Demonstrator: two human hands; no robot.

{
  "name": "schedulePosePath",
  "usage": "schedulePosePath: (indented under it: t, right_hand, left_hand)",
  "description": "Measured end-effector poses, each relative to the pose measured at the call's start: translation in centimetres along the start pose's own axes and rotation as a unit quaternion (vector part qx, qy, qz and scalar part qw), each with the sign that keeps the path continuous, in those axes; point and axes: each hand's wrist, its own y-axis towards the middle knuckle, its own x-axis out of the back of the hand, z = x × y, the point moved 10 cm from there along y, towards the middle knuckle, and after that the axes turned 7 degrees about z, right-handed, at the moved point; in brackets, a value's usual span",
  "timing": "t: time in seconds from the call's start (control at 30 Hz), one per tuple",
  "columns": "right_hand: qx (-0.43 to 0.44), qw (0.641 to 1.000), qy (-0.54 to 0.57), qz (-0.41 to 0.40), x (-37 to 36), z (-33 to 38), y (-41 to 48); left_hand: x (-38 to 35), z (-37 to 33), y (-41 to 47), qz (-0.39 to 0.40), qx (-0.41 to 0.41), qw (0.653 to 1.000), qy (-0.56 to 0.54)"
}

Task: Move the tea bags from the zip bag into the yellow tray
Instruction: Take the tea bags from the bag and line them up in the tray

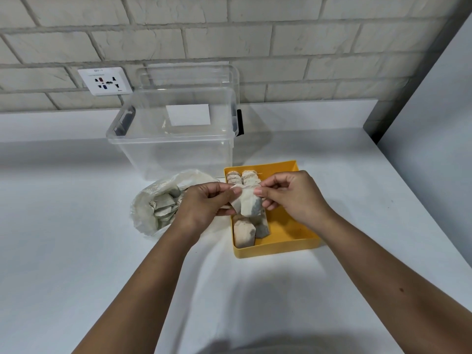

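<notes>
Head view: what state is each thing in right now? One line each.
Zip bag, lying on the table, part full.
Tray, holds several tea bags on its left side.
Held tea bag, above the tray, pinched from both sides.
Left grip, pinches the held tea bag.
Right grip, pinches the held tea bag.
Bin, lid off.

On the table (76,226), centre frame, the zip bag (150,208) lies just left of the tray (286,228); behind both stands the box (176,152), its lid (189,75) upright behind it; tea bags (244,232) line the tray's left side; my left hand (201,203) and right hand (293,198) meet above them, the held tea bag (251,203) between.
</notes>
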Motion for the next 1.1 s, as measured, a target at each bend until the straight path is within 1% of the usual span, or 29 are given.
schedulePosePath:
  t: [0.2, 0.3, 0.37, 0.43, 0.5, 0.6, 0.67, 0.8, 1.0, 1.1]
  right_hand:
    - [0.018, 1.0, 0.01, -0.015, 0.5, 0.4, -0.1]
    - [0.004, 1.0, -0.016, -0.02, 1.6, -0.1, -0.2]
    - [-0.03, 0.997, -0.07, 0.012, 1.8, -1.4, -0.3]
    - [-0.072, 0.987, -0.131, 0.063, 1.4, -3.0, -0.6]
    - [-0.107, 0.975, -0.167, 0.101, 0.7, -4.6, -1.1]
    - [-0.134, 0.965, -0.197, 0.113, -0.2, -6.3, -1.2]
    - [-0.136, 0.966, -0.195, 0.102, -0.7, -6.8, -0.9]
    - [-0.132, 0.976, -0.154, 0.082, -1.1, -6.8, -0.1]
    - [-0.116, 0.97, -0.195, 0.092, -1.6, -6.7, 0.5]
    - [-0.114, 0.967, -0.207, 0.092, -1.2, -6.2, 0.5]
  left_hand:
    - [0.3, 0.0, 0.2, -0.008, -0.001, 0.999, 0.038]
    - [1.2, -0.1, 0.1, -0.032, -0.01, 0.998, 0.058]
    - [1.9, -0.2, 0.1, -0.048, -0.016, 0.997, 0.066]
    - [2.4, -0.3, 0.1, -0.057, -0.021, 0.996, 0.071]
    - [2.8, -0.2, 0.1, -0.062, -0.022, 0.995, 0.07]
    - [3.2, 0.2, 0.1, -0.073, -0.02, 0.994, 0.073]
    - [3.3, 0.4, 0.1, -0.074, -0.019, 0.994, 0.073]
    - [3.4, 0.5, 0.1, -0.074, -0.02, 0.994, 0.073]
    - [3.8, 0.7, 0.0, -0.078, -0.017, 0.994, 0.078]
    - [3.6, 0.8, 0.1, -0.069, -0.012, 0.995, 0.075]
